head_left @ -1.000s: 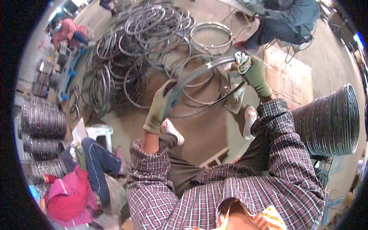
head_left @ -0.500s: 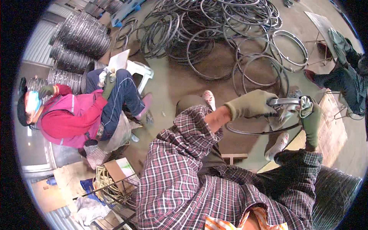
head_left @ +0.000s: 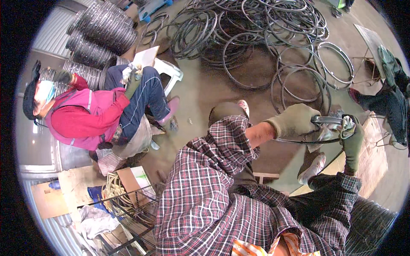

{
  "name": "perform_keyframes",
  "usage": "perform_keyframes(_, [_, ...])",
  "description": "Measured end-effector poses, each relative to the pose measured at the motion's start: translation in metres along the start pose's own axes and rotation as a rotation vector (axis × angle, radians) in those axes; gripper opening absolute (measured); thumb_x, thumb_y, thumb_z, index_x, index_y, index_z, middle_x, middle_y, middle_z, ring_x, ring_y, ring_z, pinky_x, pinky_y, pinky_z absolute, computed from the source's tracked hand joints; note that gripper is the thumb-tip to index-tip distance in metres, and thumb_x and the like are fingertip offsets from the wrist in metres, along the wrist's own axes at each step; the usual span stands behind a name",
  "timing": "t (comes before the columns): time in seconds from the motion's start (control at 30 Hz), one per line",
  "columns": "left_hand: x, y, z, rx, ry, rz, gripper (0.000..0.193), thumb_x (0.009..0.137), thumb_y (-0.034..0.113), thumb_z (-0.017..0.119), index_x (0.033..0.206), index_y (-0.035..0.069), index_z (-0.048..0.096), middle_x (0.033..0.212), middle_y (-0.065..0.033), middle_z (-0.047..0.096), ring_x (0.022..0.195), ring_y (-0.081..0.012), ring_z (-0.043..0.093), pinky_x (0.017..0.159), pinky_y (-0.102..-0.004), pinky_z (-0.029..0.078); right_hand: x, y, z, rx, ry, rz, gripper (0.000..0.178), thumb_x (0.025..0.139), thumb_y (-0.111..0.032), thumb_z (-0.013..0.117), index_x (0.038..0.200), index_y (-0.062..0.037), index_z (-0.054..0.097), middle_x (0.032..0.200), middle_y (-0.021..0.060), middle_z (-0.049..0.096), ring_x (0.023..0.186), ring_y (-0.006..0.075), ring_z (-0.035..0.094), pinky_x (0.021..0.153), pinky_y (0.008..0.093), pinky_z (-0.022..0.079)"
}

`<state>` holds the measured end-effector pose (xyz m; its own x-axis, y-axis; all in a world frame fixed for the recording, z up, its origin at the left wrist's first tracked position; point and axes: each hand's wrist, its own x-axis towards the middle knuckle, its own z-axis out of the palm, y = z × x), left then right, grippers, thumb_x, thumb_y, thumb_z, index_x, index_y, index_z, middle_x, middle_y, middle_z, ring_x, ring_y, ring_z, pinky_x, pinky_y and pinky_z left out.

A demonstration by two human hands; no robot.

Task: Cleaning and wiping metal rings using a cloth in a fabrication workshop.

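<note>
My left hand, in an olive-green glove, is closed on a dark, shiny wheel rim. The rim is held up in front of me, its far arc curving behind my left wrist. On its right part, my right hand, gloved in the same green, has its fingers closed round a pale crumpled rag pressed against the metal. The rag and glove hide the rim's surface there.
Beyond my hands lies a large heap of loose rims. A co-worker in a pink vest sits at left, before stacked rims and a white stool. More rims stand at lower right; a wooden board lies beside my right hand.
The whole view has shifted, so most of the scene sits farther right. Both hands keep their hold on the rim and the rag; the rag has moved only slightly against the metal.
</note>
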<state>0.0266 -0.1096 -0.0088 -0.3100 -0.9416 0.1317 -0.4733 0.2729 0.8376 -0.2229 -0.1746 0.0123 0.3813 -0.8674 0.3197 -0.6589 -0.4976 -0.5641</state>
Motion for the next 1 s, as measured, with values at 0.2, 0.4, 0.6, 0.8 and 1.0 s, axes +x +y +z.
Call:
perform_keyframes(0.2, [-0.006,0.001,0.001,-0.008,0.01,-0.019,0.021,0.078,0.021,0.059,0.094,0.011,0.067,0.082,-0.0176,0.065,0.079,-0.0381,0.062,0.073,-0.0456,0.048,-0.001,0.003,0.004,0.008,-0.032,0.005,0.027,0.07,-0.005,0.071,0.095,-0.0009,0.06,0.083,0.0092,0.063,0.074,0.02,0.06,0.07,0.0314,0.048])
perform_keyframes(0.4, [0.011,-0.006,0.015,-0.055,0.009,0.057,0.026,0.079,0.021,0.06,0.101,0.009,0.067,0.089,-0.0193,0.066,0.084,-0.0369,0.064,0.076,-0.0436,0.049,-0.008,0.048,0.006,0.941,-0.012,0.424,0.041,0.076,-0.003,0.066,0.116,0.0009,0.055,0.104,0.0104,0.063,0.092,0.0138,0.06,0.078,0.0269,0.05])
perform_keyframes(0.6, [-0.002,-0.008,-0.002,-0.127,0.013,-0.182,0.028,0.081,0.02,0.06,0.102,0.0,0.063,0.088,-0.0221,0.065,0.083,-0.0366,0.064,0.073,-0.0398,0.048,0.017,0.008,-0.002,-0.018,0.083,-0.078,0.052,0.072,-0.003,0.067,0.121,0.0032,0.051,0.113,0.0137,0.061,0.103,0.025,0.058,0.092,0.0338,0.046])
perform_keyframes(0.8, [0.011,0.015,0.023,-0.17,-0.101,-0.134,0.027,0.082,0.014,0.061,0.106,0.001,0.063,0.09,-0.0201,0.067,0.081,-0.0235,0.067,0.074,-0.0366,0.047,-0.002,0.008,0.036,-0.613,0.047,-0.567,0.034,0.074,-0.015,0.06,0.107,-0.0101,0.066,0.107,0.0138,0.063,0.093,0.03,0.063,0.08,0.0374,0.05])
perform_keyframes(1.0, [-0.005,0.023,-0.001,-0.402,-0.148,-0.258,0.023,0.083,0.008,0.062,0.103,-0.004,0.063,0.08,0.0003,0.063,0.075,-0.0061,0.053,0.071,-0.0242,0.045,0.008,0.061,-0.008,-0.297,0.234,-0.149,0.031,0.069,-0.023,0.068,0.094,-0.0031,0.065,0.087,0.0158,0.064,0.084,0.0342,0.062,0.074,0.0406,0.051])
